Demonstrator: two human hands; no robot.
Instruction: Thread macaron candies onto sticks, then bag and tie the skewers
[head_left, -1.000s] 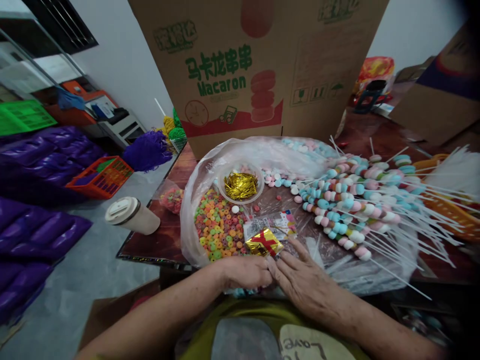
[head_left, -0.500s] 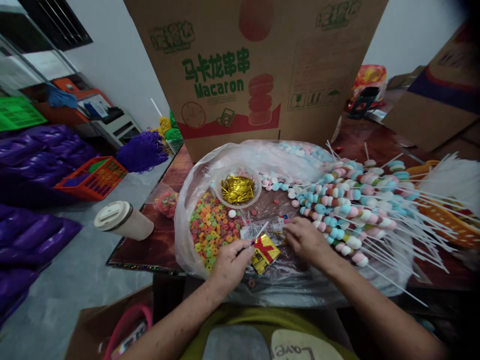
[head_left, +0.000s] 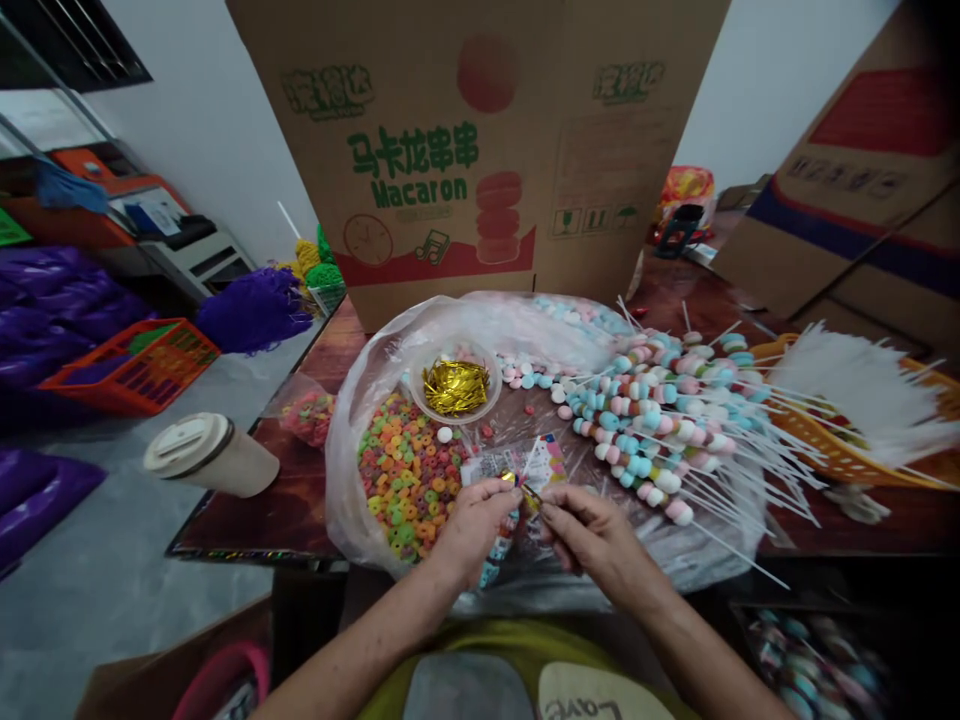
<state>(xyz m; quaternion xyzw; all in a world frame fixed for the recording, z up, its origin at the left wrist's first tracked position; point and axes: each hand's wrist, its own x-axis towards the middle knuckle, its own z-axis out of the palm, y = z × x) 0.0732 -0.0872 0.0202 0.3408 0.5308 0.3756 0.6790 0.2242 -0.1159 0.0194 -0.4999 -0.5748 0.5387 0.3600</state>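
My left hand (head_left: 476, 525) pinches the gathered neck of a small printed candy bag (head_left: 499, 548), whose blue-and-red body hangs below the fingers. A thin white stick rises from the neck. Close on its right, the fingers of my right hand (head_left: 581, 525) are pinched on a gold twist tie (head_left: 531, 494) at the bag's neck. Behind the hands a printed wrapper (head_left: 510, 462) lies on the plastic sheet. A clear bowl (head_left: 491, 400) of gold ties (head_left: 455, 386) stands beyond, beside the colourful ring candies (head_left: 412, 470).
Skewers of pastel candies (head_left: 660, 420) lie at the right, near an orange basket (head_left: 825, 455) of white sticks. A large cardboard box (head_left: 420, 110) stands behind. A lidded cup (head_left: 214, 455) is at the table's left edge.
My right hand has come closer to my left, bringing the gold tie to the bag's neck. The bag has turned, its gold-and-red face no longer showing. The camera view has shifted right.
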